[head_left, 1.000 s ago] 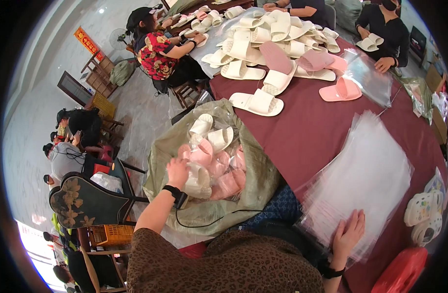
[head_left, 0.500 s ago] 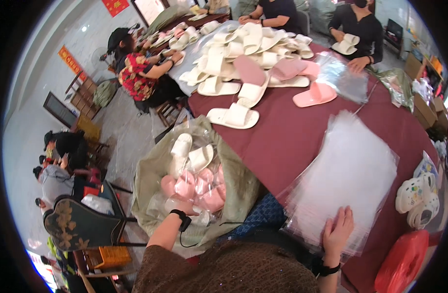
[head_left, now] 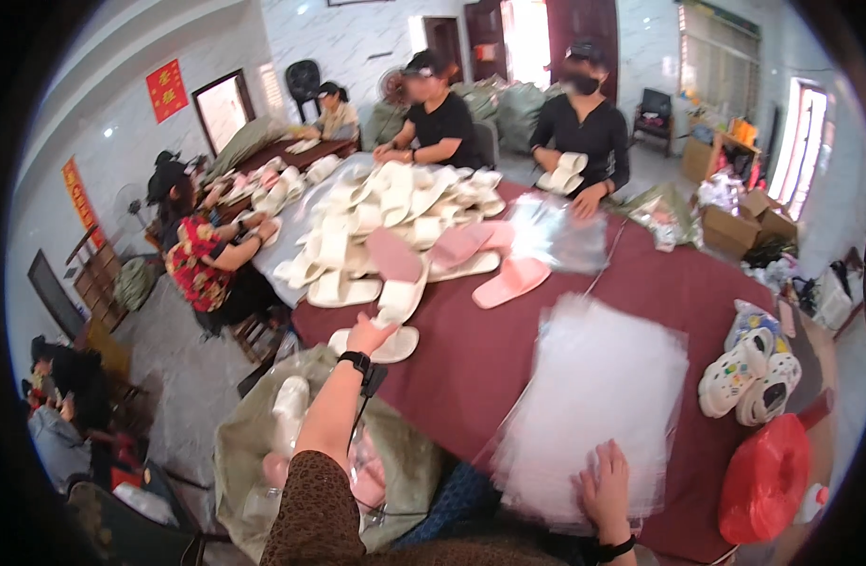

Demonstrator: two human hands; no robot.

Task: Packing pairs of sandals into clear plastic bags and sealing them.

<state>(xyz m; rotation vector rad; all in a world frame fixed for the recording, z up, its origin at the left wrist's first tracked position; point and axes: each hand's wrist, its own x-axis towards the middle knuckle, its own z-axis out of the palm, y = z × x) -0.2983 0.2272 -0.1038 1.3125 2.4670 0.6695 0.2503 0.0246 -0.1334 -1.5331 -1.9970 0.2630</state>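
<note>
Since a second earlier, the left hand (head_left: 369, 334) had come up out of the grey-green sack (head_left: 240, 453) of pink and white slippers and reached onto the tabletop (head_left: 471, 354), where its fingers curled around a cream slipper (head_left: 388, 325) just beside the near left edge; the grip looked partly closed, though the fingertips were hidden. A black wristband sat on that wrist. The right hand (head_left: 607, 486) lay flat and spread on the near edge of a stack of clear plastic bags (head_left: 598, 396), as it had before.

Further along the dark red tabletop, a heap of cream slippers (head_left: 386, 208) spread toward the far side, with a pink slipper (head_left: 510, 280) lying sole-up beside it and a second clear plastic sheet (head_left: 556, 236) behind. White clogs with coloured charms (head_left: 749, 373) sat near the right edge, a red plastic bag (head_left: 768, 476) just below them. Cardboard boxes (head_left: 744, 222) stood on the floor at right. A red square sign (head_left: 167, 90) hung on the white wall beside a doorway, an orange strip sign (head_left: 76, 198) lower left.

Bare red cloth lay open between the slipper and the bag stack. Other people sat working at the far and left sides.
</note>
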